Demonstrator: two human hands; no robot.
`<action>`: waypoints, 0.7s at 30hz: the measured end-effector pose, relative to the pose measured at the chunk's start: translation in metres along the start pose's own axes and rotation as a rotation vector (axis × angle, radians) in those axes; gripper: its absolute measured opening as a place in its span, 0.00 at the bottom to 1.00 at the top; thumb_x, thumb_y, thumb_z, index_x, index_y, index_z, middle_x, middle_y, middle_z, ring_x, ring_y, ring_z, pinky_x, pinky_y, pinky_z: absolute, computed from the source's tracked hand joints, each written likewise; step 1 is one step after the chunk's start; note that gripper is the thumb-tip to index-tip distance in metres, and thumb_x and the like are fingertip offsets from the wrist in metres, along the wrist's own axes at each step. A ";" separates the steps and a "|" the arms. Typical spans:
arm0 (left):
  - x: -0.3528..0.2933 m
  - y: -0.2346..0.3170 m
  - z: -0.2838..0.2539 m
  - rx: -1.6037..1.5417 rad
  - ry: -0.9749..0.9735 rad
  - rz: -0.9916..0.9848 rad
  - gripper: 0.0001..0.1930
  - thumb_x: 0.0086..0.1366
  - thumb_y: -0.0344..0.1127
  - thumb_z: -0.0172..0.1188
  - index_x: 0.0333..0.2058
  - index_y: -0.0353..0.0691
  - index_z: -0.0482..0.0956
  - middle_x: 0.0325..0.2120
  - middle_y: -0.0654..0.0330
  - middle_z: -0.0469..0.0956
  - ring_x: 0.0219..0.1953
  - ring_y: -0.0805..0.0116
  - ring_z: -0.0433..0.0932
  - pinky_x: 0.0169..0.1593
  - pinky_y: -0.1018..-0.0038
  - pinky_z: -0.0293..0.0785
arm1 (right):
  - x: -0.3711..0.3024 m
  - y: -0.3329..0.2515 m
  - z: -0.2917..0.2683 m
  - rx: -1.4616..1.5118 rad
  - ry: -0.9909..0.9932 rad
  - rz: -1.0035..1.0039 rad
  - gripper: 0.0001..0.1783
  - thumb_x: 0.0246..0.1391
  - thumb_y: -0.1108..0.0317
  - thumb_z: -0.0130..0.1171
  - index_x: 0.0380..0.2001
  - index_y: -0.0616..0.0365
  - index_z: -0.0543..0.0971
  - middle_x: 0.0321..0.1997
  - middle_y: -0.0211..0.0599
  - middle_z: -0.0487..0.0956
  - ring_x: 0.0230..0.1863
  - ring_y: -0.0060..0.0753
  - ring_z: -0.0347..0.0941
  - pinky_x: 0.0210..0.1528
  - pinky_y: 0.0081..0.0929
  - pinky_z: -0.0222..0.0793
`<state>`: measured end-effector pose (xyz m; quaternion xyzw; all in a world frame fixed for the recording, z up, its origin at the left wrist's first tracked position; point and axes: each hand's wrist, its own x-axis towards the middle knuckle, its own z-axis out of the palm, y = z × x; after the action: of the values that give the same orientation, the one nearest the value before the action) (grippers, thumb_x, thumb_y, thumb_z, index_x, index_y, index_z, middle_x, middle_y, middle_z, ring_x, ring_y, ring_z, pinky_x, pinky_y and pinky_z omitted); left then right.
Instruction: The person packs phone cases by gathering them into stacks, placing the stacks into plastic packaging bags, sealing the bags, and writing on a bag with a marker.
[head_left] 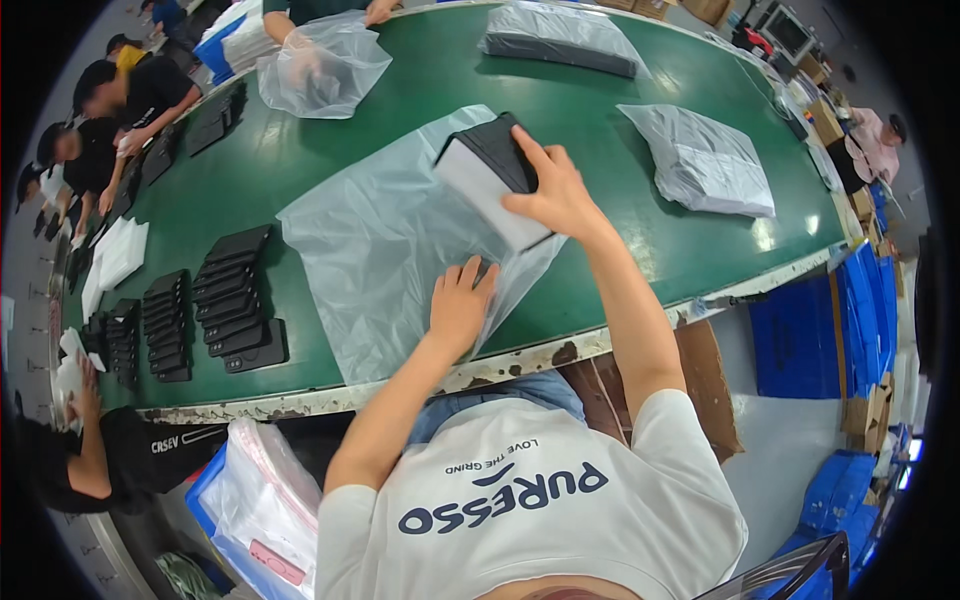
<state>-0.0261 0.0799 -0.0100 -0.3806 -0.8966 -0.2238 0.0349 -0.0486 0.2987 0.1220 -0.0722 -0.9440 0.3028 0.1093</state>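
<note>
A large translucent plastic bag (pixel 370 240) lies flat on the green table in front of me. My left hand (pixel 463 305) rests on its near right part, palm down with the fingers stretched out. Above the bag's right side, my right hand (pixel 555 190) grips a thick block-like stack (pixel 485 190), thumb on the near side and fingers over the far edge. The stack has a black ridged top and a pale whitish side; it is tilted, and its single pieces cannot be made out. To the left, black phone cases (pixel 235 290) lie in overlapping rows.
Two filled plastic bags (pixel 705 160) lie at the right and far side of the green table (pixel 420 75). Across it, a person's hands handle another clear bag (pixel 325 70). Co-workers stand along the left. White sheets (pixel 118 255) lie near them. Blue bins (pixel 800 330) stand at right.
</note>
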 end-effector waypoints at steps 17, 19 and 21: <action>0.028 -0.002 0.011 -0.100 -0.041 0.149 0.18 0.62 0.41 0.62 0.51 0.50 0.80 0.39 0.56 0.73 0.39 0.53 0.72 0.43 0.61 0.71 | -0.187 0.048 -0.084 -0.123 0.237 0.446 0.55 0.34 0.58 0.66 0.71 0.49 0.57 0.56 0.60 0.66 0.59 0.60 0.63 0.64 0.47 0.57; 0.041 -0.005 0.018 -0.121 -0.108 0.106 0.17 0.63 0.41 0.61 0.50 0.49 0.80 0.32 0.58 0.74 0.34 0.55 0.73 0.40 0.62 0.71 | -0.184 0.019 -0.088 0.152 0.197 0.266 0.55 0.35 0.60 0.66 0.71 0.50 0.57 0.57 0.59 0.66 0.60 0.58 0.62 0.66 0.44 0.55; 0.063 -0.026 0.024 -0.164 -0.390 0.003 0.14 0.69 0.44 0.55 0.49 0.48 0.82 0.22 0.62 0.71 0.28 0.64 0.72 0.36 0.65 0.71 | -0.172 -0.006 -0.071 0.228 0.072 0.010 0.54 0.34 0.60 0.65 0.70 0.51 0.58 0.57 0.59 0.66 0.60 0.59 0.62 0.66 0.44 0.57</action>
<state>-0.0860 0.1167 -0.0265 -0.4195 -0.8647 -0.2179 -0.1699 0.1345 0.2986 0.1538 -0.0745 -0.8985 0.4061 0.1492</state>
